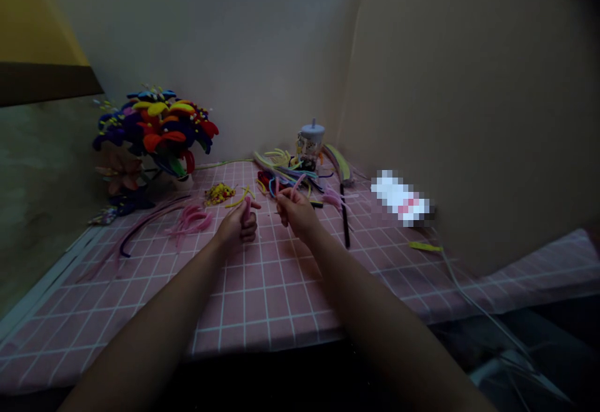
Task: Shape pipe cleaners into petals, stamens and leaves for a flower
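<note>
Over the middle of the table, my left hand (pixel 235 223) is closed, its index finger pointing to the right. A short pink fuzzy piece (pixel 247 209), which looks like a bent pipe cleaner, stands up at its thumb. To the right of it and apart from it, my right hand (pixel 296 211) pinches a pink pipe cleaner (pixel 299 182), whose ends stick up above the fingers. The part inside the fingers is hidden. Several bent pink pipe cleaners (pixel 192 219) lie left of my left hand, and another pink bundle (pixel 334 198) is right of my right hand.
A colourful fuzzy flower bouquet (pixel 159 124) stands at the back left. Yellow and red small pieces (pixel 220 193) are piled nearby. Behind my hands are a lidded cup (pixel 311 143) and loose pipe cleaners (pixel 281 160). A blurred-out bright phone-like object (pixel 400 198) and a cable (pixel 462 284) lie right.
</note>
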A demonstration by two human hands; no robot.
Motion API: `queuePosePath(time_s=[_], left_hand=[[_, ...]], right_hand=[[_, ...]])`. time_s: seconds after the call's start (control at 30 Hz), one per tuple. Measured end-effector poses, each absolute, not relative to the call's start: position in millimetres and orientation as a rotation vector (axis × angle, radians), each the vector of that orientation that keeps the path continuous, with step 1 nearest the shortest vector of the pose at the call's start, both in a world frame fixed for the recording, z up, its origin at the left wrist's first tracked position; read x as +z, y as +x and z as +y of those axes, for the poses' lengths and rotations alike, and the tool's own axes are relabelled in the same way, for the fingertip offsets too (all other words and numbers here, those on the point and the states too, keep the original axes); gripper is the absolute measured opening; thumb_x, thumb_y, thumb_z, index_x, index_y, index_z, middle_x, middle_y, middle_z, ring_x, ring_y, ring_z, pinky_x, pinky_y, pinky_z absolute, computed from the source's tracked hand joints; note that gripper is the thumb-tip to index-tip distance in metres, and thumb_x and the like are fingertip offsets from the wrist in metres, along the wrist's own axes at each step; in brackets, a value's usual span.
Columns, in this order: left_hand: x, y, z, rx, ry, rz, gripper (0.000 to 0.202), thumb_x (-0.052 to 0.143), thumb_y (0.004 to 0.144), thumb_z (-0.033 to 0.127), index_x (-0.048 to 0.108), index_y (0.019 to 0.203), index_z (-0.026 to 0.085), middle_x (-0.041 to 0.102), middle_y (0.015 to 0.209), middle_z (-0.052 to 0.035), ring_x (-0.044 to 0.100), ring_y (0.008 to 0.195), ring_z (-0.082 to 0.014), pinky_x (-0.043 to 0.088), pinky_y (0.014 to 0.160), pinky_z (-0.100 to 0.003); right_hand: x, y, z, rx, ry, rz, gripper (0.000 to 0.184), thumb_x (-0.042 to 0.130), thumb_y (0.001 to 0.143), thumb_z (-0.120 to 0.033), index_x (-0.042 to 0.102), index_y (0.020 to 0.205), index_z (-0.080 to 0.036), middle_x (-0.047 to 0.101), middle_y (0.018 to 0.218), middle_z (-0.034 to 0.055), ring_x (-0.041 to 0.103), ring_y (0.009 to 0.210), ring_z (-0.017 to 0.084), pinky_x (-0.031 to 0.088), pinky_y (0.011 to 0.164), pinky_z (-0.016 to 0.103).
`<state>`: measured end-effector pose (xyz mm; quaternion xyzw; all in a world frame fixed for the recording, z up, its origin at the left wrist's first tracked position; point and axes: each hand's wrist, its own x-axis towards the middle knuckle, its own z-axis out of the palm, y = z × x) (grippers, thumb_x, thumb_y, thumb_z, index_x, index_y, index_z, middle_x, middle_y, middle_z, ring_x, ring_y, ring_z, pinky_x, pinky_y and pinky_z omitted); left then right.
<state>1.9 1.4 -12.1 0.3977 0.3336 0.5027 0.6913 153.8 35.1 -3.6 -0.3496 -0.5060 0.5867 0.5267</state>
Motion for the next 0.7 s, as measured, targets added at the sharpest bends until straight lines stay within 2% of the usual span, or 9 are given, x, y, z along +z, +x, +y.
queuePosePath(time_s=[0.17,0.7], left_hand=[[-13.2,-0.7,3.1,1.145,0.896,0.769,0.031,0.042,0.084,0.049,0.051,0.09,0.02,0.023,0.04,0.011,0.014,0.028,-0.004,0.017,0.031,-0.014],[-15.9,-1.0,5.8,1.132,0.827,0.907,0.038,0.036,0.085,0.049,0.053,0.074,0.017,0.024,0.038,0.0092,0.015,0.027,-0.0044,0.015,0.029,-0.015]], right_hand=[[-2.8,153.5,29.7,1.413,-0.873,-1.41,0.021,0.061,0.067,-0.034,0.049,0.064,-0.016,0.033,0.04,-0.0103,0.021,0.035,0.002,0.014,0.037,0.02],[-7.6,153.5,29.2,1.224,-0.879,-1.652,0.025,0.059,0.067,-0.038,0.05,0.063,-0.015,0.038,0.048,-0.0072,0.028,0.045,0.005,0.02,0.045,0.022]])
